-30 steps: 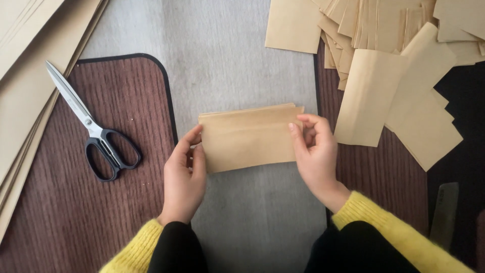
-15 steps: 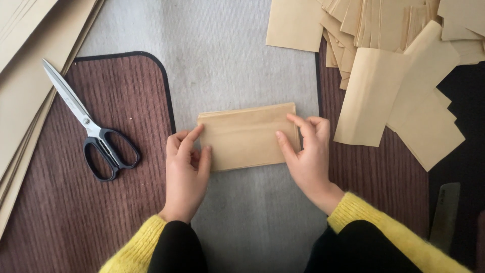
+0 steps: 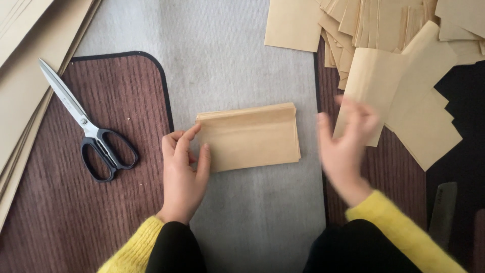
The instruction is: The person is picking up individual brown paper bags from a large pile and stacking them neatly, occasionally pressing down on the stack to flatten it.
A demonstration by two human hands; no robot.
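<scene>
Folded tan paper stack (image 3: 247, 136) lies flat on grey cloth strip (image 3: 227, 60); left hand (image 3: 183, 174), fingers together, presses its left edge; right hand (image 3: 346, 144) blurred, empty, fingers spread; advisable to square edges before creasing.

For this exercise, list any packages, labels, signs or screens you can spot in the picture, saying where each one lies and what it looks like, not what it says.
No signs or screens show; only paper bags or envelopes.
Folded tan paper stack: centre, on the grey mat, rectangular, left hand touching its left edge.
Loose tan paper pieces: top right, overlapping heap, flat rectangles.
Large tan sheets: left edge, stacked.
</scene>
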